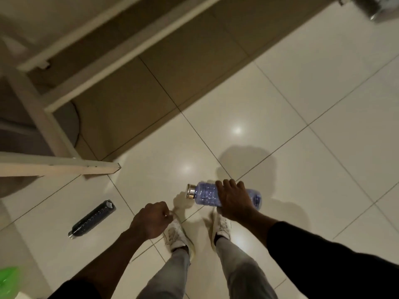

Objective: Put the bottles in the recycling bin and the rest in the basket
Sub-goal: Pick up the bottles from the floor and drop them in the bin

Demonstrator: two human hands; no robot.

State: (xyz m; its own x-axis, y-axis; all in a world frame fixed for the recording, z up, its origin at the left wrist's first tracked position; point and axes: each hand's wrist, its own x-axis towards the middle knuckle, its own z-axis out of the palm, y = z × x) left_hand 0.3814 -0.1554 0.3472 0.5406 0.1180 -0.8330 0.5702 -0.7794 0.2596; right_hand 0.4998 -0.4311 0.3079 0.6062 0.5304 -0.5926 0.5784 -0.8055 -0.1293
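My right hand [234, 201] grips a blue sparkly bottle [206, 194] with a silver cap, held sideways above the floor in front of my feet, cap pointing left. My left hand [152, 220] is closed in a fist with nothing visible in it, just left of the bottle. A black bottle [92, 219] lies on the white floor tiles to the left of my left hand. No bin or basket is clearly visible.
A white table frame [54, 126] stands at the left, with a grey round base [74, 124] under it. A green object [9, 281] shows at the bottom left edge. My legs and white shoes [177, 234] are below the hands.
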